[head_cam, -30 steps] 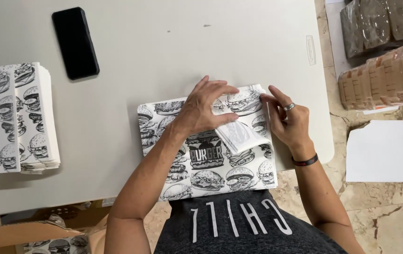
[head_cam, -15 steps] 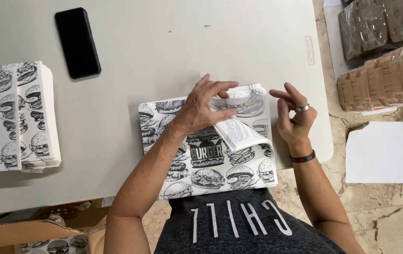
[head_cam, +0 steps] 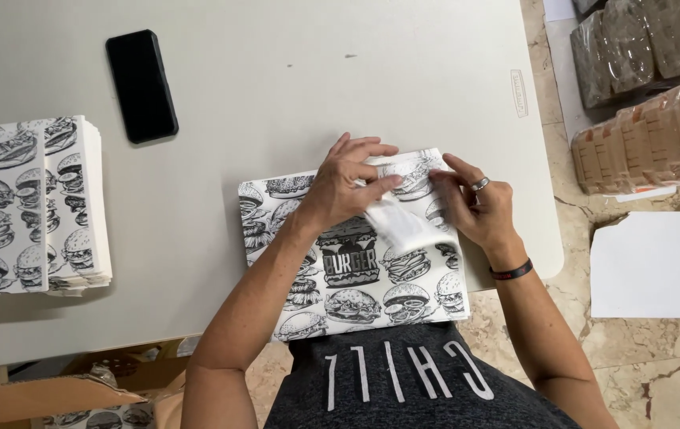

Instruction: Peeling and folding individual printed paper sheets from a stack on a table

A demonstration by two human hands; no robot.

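Pale grey table (head_cam: 276, 71) on beige marble floor (head_cam: 641, 365)

We see bright, even, soft light across the pale bench (head_cam: 292, 71), with no glare. Faint shadows lie under the hands and beside the paper stack (head_cam: 30, 202). Focus is sharp throughout, with slight wide-angle bending at the edges.

One black phone (head_cam: 141, 86), two stacks of burger-printed paper sheets (head_cam: 356, 254) (head_cam: 30, 202), and two hands (head_cam: 348, 187) (head_cam: 475, 208) on one tabletop (head_cam: 316, 71).
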